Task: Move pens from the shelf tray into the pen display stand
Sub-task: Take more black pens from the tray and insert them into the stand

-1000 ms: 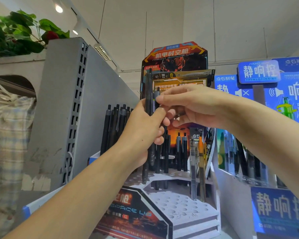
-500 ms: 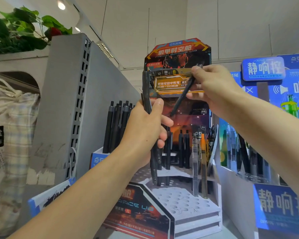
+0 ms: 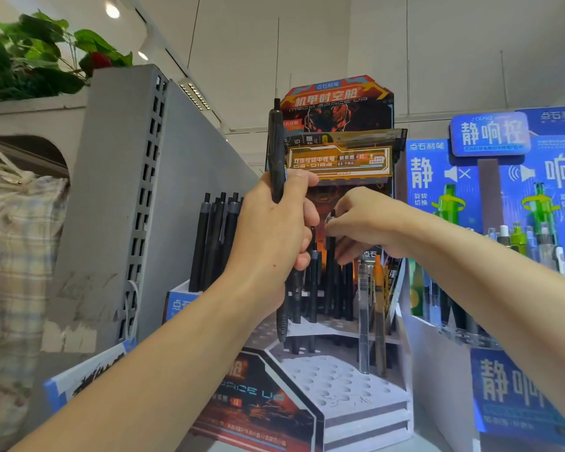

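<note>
Left hand (image 3: 271,236) grips upright black pens (image 3: 277,164); right hand (image 3: 362,223) pinches single pen (image 3: 330,243), long axis vertical, tip down over upper tier of pen display stand (image 3: 356,383).

The left hand (image 3: 274,236) hides the black pen's (image 3: 276,151) middle; both forearms are cut off by the edges.

Black pens (image 3: 331,275); white dimpled stand (image 3: 340,383); blue signs (image 3: 490,133).

Tiered cardboard pen display stand (image 3: 356,396) centre; grey perforated shelf divider (image 3: 137,197) left; blue cardboard pen display (image 3: 516,386) right; black pens (image 3: 331,282) in stand's rear tier.
</note>
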{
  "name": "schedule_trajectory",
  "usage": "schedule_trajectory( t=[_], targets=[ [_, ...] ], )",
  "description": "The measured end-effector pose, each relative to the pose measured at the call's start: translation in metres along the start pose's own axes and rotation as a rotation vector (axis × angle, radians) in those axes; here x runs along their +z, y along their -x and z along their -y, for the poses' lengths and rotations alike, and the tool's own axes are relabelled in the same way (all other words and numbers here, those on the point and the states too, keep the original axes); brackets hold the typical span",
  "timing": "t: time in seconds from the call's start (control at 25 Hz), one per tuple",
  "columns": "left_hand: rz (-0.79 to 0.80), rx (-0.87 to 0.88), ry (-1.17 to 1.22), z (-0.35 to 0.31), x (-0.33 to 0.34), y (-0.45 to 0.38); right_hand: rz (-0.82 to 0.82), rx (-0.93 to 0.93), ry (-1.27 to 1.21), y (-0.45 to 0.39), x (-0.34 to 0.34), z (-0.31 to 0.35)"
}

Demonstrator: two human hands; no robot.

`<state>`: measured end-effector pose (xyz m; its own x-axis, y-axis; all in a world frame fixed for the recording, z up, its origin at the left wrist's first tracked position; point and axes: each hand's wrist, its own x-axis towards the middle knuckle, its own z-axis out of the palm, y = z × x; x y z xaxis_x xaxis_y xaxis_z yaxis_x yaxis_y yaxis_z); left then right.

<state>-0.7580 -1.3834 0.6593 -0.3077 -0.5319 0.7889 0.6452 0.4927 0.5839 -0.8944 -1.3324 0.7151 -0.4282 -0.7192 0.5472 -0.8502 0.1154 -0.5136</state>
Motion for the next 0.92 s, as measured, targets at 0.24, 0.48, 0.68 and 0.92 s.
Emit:
schedule_trajectory(
  t=[0.24, 0.48, 0.68, 0.92],
  targets=[
    [-0.002, -0.015, -0.014, 0.002, 0.000, 0.000, 0.040, 0.013, 0.013, -0.001, 0.002, -0.001],
    [0.008, -0.028, -0.035, 0.003, 0.002, 0.001, 0.050, 0.023, 0.011, 0.000, 0.001, 0.000],
    [0.006, -0.053, -0.043, 0.005, 0.000, 0.002, 0.081, 0.033, -0.011, 0.002, 0.000, 0.001],
    [-0.005, -0.053, -0.030, 0.005, 0.001, 0.001, 0.175, 0.066, 0.140, 0.007, 0.010, -0.002]
  ],
)
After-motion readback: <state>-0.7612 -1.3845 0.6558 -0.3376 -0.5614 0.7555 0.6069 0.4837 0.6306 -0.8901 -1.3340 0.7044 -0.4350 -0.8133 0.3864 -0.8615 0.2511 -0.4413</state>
